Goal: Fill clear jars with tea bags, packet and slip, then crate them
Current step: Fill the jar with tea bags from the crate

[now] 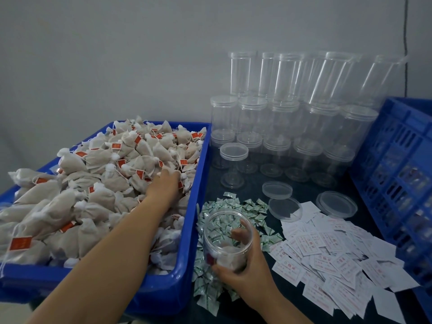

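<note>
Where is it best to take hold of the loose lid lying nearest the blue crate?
Probably by its rim, from above: the lid lies flat on the dark table, apart from the other lids, so fingers can pinch opposite edges. Its right side is close to the blue crate.

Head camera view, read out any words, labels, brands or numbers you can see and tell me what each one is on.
No text here can be read.
Red tags on the tea bags: pale marks, too blurred to read.
White paper slips: red print in boxes, too small and blurred.
Small green and white packets: green print, too small.
Clear jar in the right hand, loose lids, blue crate, blue bin: no markings visible.
</note>
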`<state>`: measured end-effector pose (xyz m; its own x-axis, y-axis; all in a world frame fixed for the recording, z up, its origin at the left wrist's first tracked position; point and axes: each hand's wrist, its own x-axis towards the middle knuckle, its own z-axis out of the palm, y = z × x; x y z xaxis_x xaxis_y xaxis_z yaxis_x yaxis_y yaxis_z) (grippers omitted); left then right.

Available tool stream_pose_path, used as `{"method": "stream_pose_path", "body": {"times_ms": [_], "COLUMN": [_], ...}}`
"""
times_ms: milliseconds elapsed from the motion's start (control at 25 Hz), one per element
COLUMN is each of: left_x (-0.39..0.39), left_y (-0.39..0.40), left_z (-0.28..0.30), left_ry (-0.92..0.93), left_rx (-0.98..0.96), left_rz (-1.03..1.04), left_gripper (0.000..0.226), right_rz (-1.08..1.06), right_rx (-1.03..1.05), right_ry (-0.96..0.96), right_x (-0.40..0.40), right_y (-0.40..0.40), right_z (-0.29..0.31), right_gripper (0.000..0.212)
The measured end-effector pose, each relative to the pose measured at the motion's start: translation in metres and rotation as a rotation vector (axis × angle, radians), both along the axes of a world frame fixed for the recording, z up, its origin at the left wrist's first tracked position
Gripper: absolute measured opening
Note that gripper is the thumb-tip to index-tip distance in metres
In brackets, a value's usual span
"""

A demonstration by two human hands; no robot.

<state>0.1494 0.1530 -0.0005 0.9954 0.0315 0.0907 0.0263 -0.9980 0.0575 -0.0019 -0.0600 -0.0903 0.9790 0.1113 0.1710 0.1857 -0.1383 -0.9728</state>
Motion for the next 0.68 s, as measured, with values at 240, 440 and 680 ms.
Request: {"method": "stream_pose_path", "body": {"times_ms": [240, 440, 680], "left_x": [0.011, 0.012, 0.010], "left_y": [0.005, 0.004, 0.006], "left_z": [-0.002, -0.003, 0.002], "left_ry": [-0.004, -0.037, -0.063], "left_rx": [-0.146, -0.295, -0.229], "left_rz": [-0.008, 0.027, 0.051], "left_gripper": [0.039, 0.052, 0.035], "right_rz": [-0.008, -0.003, 0.000], "right_rx": [-0.017, -0.005, 0.004], "right_ry": [-0.006, -0.001, 0.007], "right_x": [-0.001, -0.002, -0.002], "right_y": [0.000, 0.000, 0.000], "right_z": [0.001, 0.000, 0.001], "right_gripper": [0.103, 0.103, 0.105]}}
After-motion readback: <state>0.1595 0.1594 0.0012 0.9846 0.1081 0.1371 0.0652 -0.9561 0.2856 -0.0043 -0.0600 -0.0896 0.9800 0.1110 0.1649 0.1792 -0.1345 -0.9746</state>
